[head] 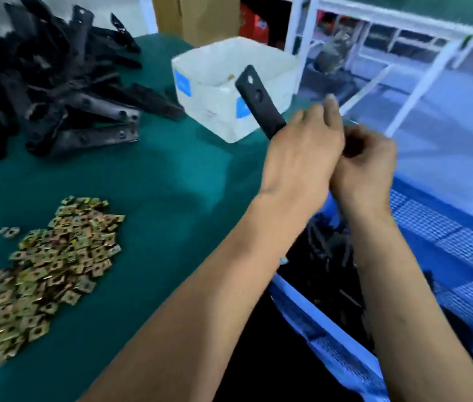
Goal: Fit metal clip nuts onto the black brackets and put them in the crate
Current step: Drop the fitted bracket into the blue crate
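Note:
My left hand (299,152) grips a black bracket (258,100) by its lower end, and the bracket sticks up and to the left. My right hand (365,166) is curled right beside it, fingers closed at the bracket's hidden end; what they pinch is not visible. Both hands hover above the blue crate (447,256), which holds several black brackets (325,268). A heap of brass-coloured clip nuts (44,274) lies on the green table at the lower left. A pile of loose black brackets (55,82) fills the far left.
A white box (215,91) with blue labels stands on the green table (157,175) just behind my hands. Beyond the table's edge are a white metal frame (374,30), a cardboard box (197,15) and the floor.

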Demonstrator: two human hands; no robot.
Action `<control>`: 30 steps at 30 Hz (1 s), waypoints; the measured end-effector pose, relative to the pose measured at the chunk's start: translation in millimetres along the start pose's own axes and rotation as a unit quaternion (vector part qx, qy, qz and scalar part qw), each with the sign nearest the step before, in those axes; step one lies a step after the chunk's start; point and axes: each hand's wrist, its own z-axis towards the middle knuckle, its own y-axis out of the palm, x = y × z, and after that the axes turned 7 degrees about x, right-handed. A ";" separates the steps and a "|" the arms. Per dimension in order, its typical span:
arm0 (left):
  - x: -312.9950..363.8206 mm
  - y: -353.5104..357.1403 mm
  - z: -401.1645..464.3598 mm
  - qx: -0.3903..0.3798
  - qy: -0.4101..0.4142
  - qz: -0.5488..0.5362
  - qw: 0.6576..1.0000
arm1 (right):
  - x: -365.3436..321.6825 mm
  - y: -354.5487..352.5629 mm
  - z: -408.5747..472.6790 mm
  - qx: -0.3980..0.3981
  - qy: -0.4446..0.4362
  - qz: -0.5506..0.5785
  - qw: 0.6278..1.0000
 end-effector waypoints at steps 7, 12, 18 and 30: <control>108.1 87.1 -43.2 -0.180 0.150 -0.114 0.966 | 134.9 -130.2 -6.0 0.007 0.281 -0.063 0.958; 105.0 122.8 -85.9 -0.270 0.163 -0.103 0.944 | 212.2 -172.4 -32.8 -0.012 0.347 -0.358 0.867; 99.0 121.9 -65.5 -0.238 0.126 -0.168 0.948 | 202.7 -152.0 -32.0 -0.014 0.340 -0.416 0.843; -22.4 24.9 2.9 0.072 -0.123 -0.266 0.953 | 6.8 12.5 12.1 -0.073 -0.073 -0.274 0.956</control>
